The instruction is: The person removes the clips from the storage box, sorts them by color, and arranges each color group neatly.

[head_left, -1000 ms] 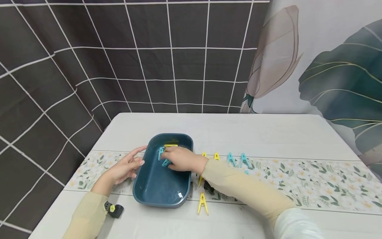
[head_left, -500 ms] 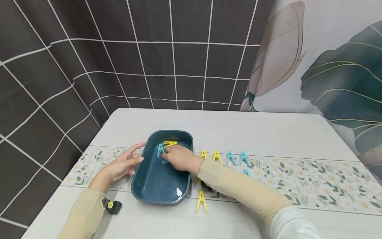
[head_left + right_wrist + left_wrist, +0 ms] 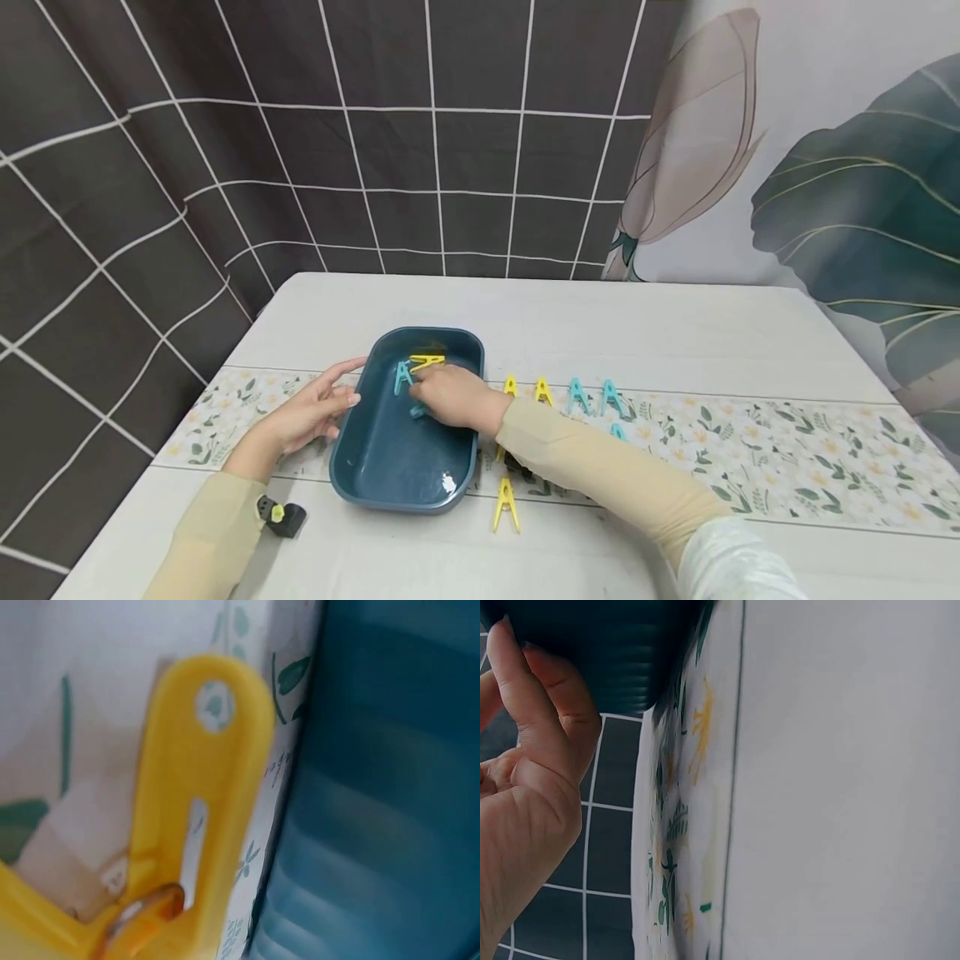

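Observation:
A dark blue tub [image 3: 401, 483] stands left of the table's middle. In it lie a yellow clothespin [image 3: 427, 362] and a light-blue clothespin [image 3: 402, 377] near the far end. My right hand [image 3: 453, 396] reaches down into the tub, its fingers curled about another light-blue clothespin [image 3: 417, 410], mostly covered by the hand. My left hand [image 3: 307, 412] is at the tub's left side, fingers extended, with the index fingertip touching by the rim. The left wrist view shows those fingers against the tub's ribbed wall [image 3: 622, 664]. A yellow clothespin [image 3: 202, 765] fills much of the right wrist view, outside the tub.
Right of the tub, yellow clothespins [image 3: 543, 392] and light-blue clothespins [image 3: 578, 396] stand in a row on the floral strip [image 3: 750, 450]. Another light-blue one [image 3: 617, 432] is partly behind the right sleeve [image 3: 600, 458]. A yellow clothespin [image 3: 506, 504] lies nearer the front.
My right hand has sunk slightly in the tub, covering more of the light-blue clothespin and uncovering the yellow one. The left hand stays at the tub's side. The head view has shifted slightly.

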Motion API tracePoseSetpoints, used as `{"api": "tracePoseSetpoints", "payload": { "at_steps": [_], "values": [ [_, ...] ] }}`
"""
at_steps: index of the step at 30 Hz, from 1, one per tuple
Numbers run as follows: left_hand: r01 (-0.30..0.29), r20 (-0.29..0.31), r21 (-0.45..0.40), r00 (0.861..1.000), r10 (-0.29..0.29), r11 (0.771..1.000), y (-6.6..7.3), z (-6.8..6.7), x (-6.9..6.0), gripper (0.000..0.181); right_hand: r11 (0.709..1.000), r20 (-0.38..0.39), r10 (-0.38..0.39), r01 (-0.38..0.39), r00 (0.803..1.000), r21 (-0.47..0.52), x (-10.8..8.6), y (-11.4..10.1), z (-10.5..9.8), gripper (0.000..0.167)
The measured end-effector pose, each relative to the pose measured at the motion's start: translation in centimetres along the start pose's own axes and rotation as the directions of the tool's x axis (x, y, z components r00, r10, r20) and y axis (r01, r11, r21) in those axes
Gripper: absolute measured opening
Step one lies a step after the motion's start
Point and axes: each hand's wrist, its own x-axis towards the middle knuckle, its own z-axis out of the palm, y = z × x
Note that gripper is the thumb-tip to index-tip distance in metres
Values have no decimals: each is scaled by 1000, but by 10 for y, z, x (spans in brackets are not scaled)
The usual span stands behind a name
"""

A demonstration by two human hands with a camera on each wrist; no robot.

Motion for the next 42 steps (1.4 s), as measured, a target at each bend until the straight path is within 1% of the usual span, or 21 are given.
{"api": "tracePoseSetpoints", "payload": {
  "at_steps": [5, 10, 14, 16, 18, 20, 22, 23, 25, 26, 27, 29, 30, 31, 32, 33, 34, 35, 37, 39, 42],
  "values": [
    [-1, 3, -8, 1000, 1, 1000, 0, -1, 0, 64, 988, -30, 22, -17, 999, 154, 0, 2, -2, 18],
    [-13, 13, -1, 1000, 13, 1000, 0, -1, 0, 65, 941, -74, 64, -36, 995, 336, -2, 6, -5, 22],
    [-13, 12, -1, 1000, 13, 1000, 0, 0, 0, 64, 871, -148, 95, -10, 984, 490, -6, 11, -6, 23],
    [-5, 4, 1, 1000, 5, 1000, 0, 1, 1, 65, 820, -181, 113, 11, 977, 573, -8, 13, -5, 24],
    [4, -3, 4, 1000, -4, 1000, 0, 2, 1, 65, 756, -208, 135, 35, 969, 654, -10, 14, -5, 25],
    [12, -10, 7, 1000, -12, 1000, 0, 3, 1, 66, 673, -222, 162, 56, 961, 737, -13, 16, -4, 26],
    [18, -17, 11, 1000, -18, 1000, 1, 3, 1, 66, 557, -213, 194, 71, 958, 828, -15, 16, -4, 27],
    [21, -21, 13, 1000, -20, 1000, 1, 3, 1, 66, 488, -199, 212, 73, 957, 870, -17, 16, -5, 29],
    [23, -27, 17, 999, -22, 1000, 1, 3, 1, 67, 324, -156, 249, 70, 956, 943, -19, 17, -6, 32],
    [22, -29, 20, 999, -21, 1000, 2, 3, 1, 67, 232, -127, 264, 65, 956, 971, -20, 17, -7, 34],
    [21, -30, 21, 999, -20, 1000, 2, 3, 1, 67, 138, -95, 277, 59, 956, 989, -22, 17, -8, 35],
    [17, -29, 18, 999, -16, 1000, 1, 3, 1, 67, -31, -35, 294, 46, 955, 998, -23, 16, -8, 38],
    [15, -27, 15, 1000, -15, 1000, 0, 3, 1, 67, -104, -9, 297, 42, 955, 994, -25, 15, -8, 39],
    [15, -26, 12, 1000, -15, 1000, 0, 3, 1, 67, -170, 17, 298, 35, 954, 985, -26, 15, -9, 40],
    [16, -25, 11, 1000, -16, 1000, 0, 3, 1, 67, -225, 41, 300, 29, 953, 974, -28, 14, -9, 40],
    [17, -24, 9, 1000, -17, 1000, 0, 3, 2, 67, -266, 64, 303, 20, 951, 964, -30, 13, -10, 41],
    [19, -24, 9, 1000, -19, 1000, 0, 3, 2, 67, -300, 88, 306, 8, 948, 954, -32, 12, -11, 41],
    [23, -26, 9, 999, -23, 1000, 0, 3, 2, 67, -328, 111, 310, -3, 944, 945, -33, 11, -12, 42],
    [26, -28, 9, 999, -26, 1000, 0, 2, 2, 67, -367, 150, 313, -26, 938, 930, -38, 10, -14, 43],
    [25, -28, 8, 999, -25, 1000, 0, 2, 2, 67, -390, 186, 315, -52, 931, 919, -42, 9, -14, 42],
    [20, -25, 7, 999, -20, 1000, -1, 1, 2, 67, -402, 228, 317, -88, 920, 912, -49, 9, -14, 38]
  ]
}}
